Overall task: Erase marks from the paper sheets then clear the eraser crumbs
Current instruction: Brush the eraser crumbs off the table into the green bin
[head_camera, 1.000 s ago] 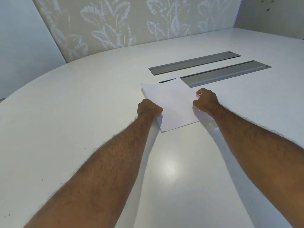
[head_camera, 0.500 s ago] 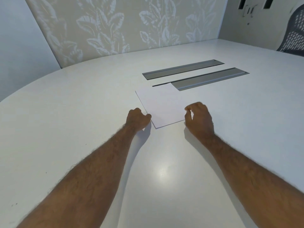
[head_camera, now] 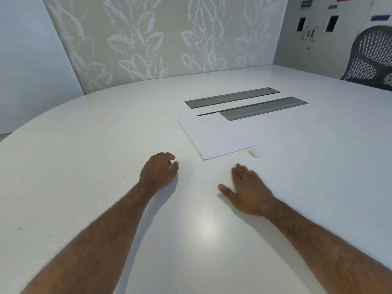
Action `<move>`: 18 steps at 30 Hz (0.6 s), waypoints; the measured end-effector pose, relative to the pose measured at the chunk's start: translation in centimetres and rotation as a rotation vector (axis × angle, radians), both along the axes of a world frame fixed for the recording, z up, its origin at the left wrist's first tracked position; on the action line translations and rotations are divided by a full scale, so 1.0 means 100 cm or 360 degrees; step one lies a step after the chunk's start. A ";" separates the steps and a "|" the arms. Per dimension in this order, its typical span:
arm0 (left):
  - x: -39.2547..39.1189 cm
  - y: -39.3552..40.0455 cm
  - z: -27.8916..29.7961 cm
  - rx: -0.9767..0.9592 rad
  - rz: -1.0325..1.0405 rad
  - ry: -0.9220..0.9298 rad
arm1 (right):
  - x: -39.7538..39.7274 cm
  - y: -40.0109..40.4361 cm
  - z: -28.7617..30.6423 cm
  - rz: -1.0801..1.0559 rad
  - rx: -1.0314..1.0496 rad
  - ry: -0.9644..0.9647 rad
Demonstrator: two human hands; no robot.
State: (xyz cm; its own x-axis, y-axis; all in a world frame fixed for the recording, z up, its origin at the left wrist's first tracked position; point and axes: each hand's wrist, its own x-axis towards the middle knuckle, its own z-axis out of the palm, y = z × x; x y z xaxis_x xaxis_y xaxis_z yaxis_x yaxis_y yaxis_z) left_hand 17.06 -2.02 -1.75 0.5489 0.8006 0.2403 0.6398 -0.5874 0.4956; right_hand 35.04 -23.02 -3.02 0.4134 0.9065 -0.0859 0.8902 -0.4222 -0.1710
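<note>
The paper sheets (head_camera: 214, 135) lie flat on the counter (head_camera: 84, 145), their far corner overlapping the nearer of two slots (head_camera: 263, 108) set in its middle. The eraser (head_camera: 254, 153) sits just beside the sheets' near right corner. Nearer the person, the left hand (head_camera: 159, 171) and right hand (head_camera: 248, 192) are apart from the sheets. A chair (head_camera: 371, 58) stands at the far right edge.
</note>
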 end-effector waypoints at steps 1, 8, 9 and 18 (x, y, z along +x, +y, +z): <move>-0.007 -0.001 -0.001 0.0021 0.0011 -0.0023 | -0.009 0.001 0.002 0.0133 0.0017 0.0135; -0.057 -0.003 0.000 0.0111 0.0108 -0.0109 | 0.011 0.012 0.008 -0.0512 0.0190 -0.0193; -0.065 -0.002 0.000 0.0121 0.0126 -0.0115 | 0.014 0.010 0.005 -0.0537 0.0089 -0.0132; -0.122 0.002 -0.003 0.0158 0.0331 -0.0134 | -0.128 0.052 -0.005 0.0551 0.0066 0.0172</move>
